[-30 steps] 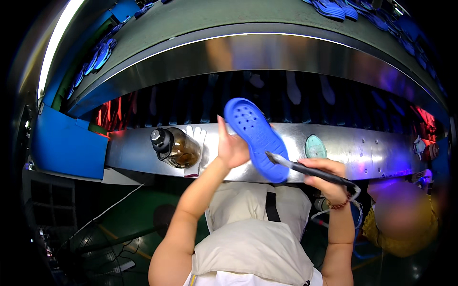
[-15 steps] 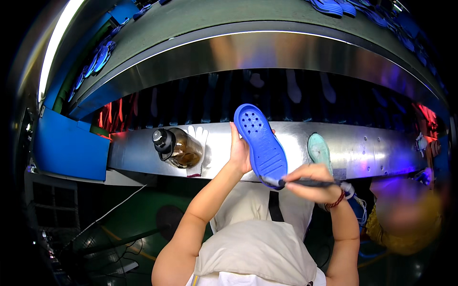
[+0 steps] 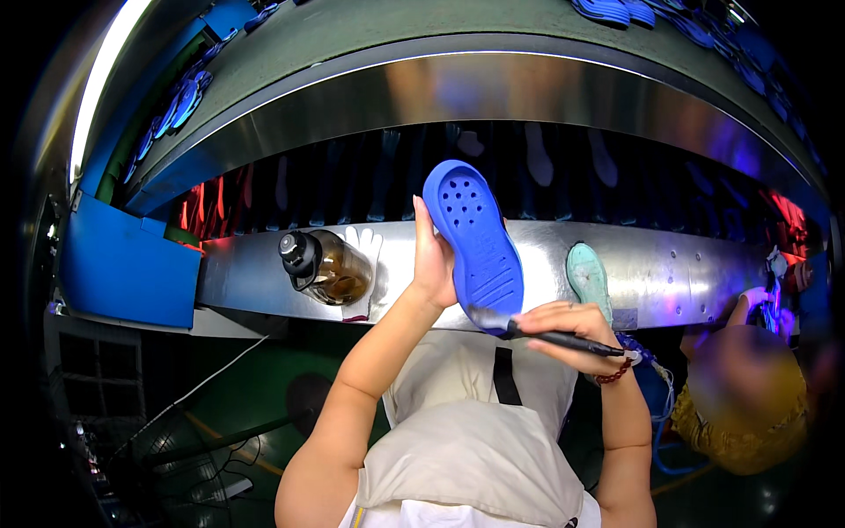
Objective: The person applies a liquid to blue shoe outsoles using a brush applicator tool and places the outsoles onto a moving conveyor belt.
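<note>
Tilted before me is a blue shoe sole (image 3: 484, 246), its toe end pierced by several small holes and its other end ridged. My left hand (image 3: 434, 267) grips it along the left edge, thumb up the side and the other fingers mostly hidden beneath. My right hand (image 3: 570, 327) is closed round the black handle of a brush (image 3: 491, 320), whose greyish tip lies against the sole's near end. To the right, a mint-green sole-shaped piece (image 3: 587, 275) rests on the metal ledge (image 3: 656, 273).
A brown bottle with a black cap (image 3: 339, 271) stands on the ledge's left, over a white glove (image 3: 374, 251). Beyond a dark slot, a green conveyor belt (image 3: 396, 26) carries blue soles (image 3: 180, 104). Another person (image 3: 744, 414) works at the right.
The blue sole and my left hand have shifted slightly away from me. The brush tip has moved a little left and up across the sole's near end. The co-worker's arm now reaches forward.
</note>
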